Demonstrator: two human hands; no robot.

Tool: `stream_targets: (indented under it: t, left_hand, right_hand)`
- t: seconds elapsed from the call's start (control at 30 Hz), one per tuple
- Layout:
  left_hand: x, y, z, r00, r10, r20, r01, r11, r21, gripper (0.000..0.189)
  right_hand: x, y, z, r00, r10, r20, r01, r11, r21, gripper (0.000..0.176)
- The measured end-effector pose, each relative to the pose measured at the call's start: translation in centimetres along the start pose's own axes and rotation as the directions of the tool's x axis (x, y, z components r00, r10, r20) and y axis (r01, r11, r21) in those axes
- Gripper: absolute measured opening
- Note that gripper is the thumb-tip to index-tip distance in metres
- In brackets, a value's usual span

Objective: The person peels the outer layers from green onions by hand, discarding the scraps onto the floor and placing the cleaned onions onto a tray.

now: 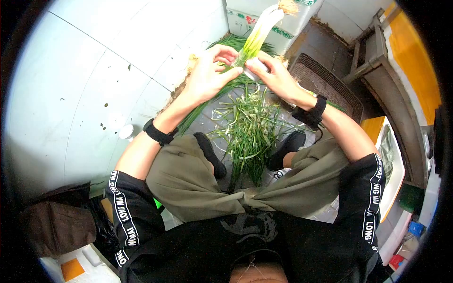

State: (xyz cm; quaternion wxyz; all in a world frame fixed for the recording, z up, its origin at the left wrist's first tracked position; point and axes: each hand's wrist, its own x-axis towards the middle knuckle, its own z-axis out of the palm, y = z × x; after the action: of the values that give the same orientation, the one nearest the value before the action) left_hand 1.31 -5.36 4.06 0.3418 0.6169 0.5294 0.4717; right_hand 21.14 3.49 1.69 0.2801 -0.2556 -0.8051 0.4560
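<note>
Near the top middle of the frame, the left hand and the right hand are both closed tight around the low part of the green onion, which sticks up and right, white root end farthest from them.

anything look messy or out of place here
Yes: green trimmings lie strewn in a loose heap on the floor between the shoes, under the scallion held by the left hand and right hand.

Leaf pile below, basket right.
</note>
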Motion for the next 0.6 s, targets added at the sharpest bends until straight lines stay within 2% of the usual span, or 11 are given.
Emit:
stream_targets:
  t: [0.03,0.07,0.13,0.2,0.27,0.3,0.37,0.43,0.47,0.53,0.6]
  left_hand:
    - [0.0,0.0,0.0,0.998,0.054,-0.041,-0.05,0.995,0.085,0.044]
    - [-0.1,0.1,-0.1,0.998,0.051,-0.042,-0.047,0.995,0.084,0.044]
    - [-0.1,0.5,-0.3,0.981,0.183,-0.07,-0.137,0.896,0.423,0.05]
    - [-0.4,0.7,0.2,0.985,0.164,-0.05,-0.128,0.898,0.422,0.049]
    - [-0.5,0.9,0.5,0.988,0.149,-0.028,-0.123,0.898,0.421,0.048]
    - [-0.6,0.9,0.5,0.981,0.193,0.012,-0.182,0.901,0.393,0.047]
    - [-0.3,0.4,0.5,0.969,0.24,0.056,-0.244,0.901,0.358,0.047]
    - [0.0,0.3,0.1,0.993,0.034,0.117,-0.03,0.999,-0.036,0.045]
    - [0.0,0.4,-0.4,0.987,-0.05,0.152,0.058,0.997,-0.047,0.044]
    - [0.2,-0.1,-0.7,0.985,-0.041,0.168,0.048,0.998,-0.035,0.045]
    - [0.3,-0.2,-1.0,0.982,-0.03,0.187,0.035,0.999,-0.025,0.046]
  right_hand:
    - [0.0,0.1,0.1,1.0,0.002,0.021,-0.004,0.997,0.083,0.039]
    - [0.0,0.2,0.2,0.999,0.004,0.042,-0.011,0.986,0.166,0.04]
    - [-0.1,0.1,0.4,0.999,0.001,0.047,-0.008,0.989,0.149,0.042]
    - [-0.1,-0.6,0.7,0.999,-0.003,0.047,-0.003,0.991,0.131,0.043]
    - [-0.4,-1.9,1.1,0.999,-0.011,-0.032,0.014,0.995,0.098,0.047]
    - [-0.4,-1.6,1.0,0.999,-0.01,-0.035,0.013,0.995,0.099,0.047]
    - [0.1,-0.6,0.5,0.998,-0.053,-0.039,0.05,0.997,-0.065,0.049]
    - [0.2,-0.5,0.1,0.996,-0.087,-0.037,0.082,0.991,-0.107,0.05]
    - [0.2,-0.6,0.0,0.988,-0.152,-0.028,0.145,0.974,-0.171,0.049]
    - [0.2,-0.7,0.1,0.965,-0.259,-0.041,0.243,0.942,-0.23,0.049]
    - [0.2,-1.4,-0.3,0.977,-0.211,-0.028,0.197,0.945,-0.262,0.05]
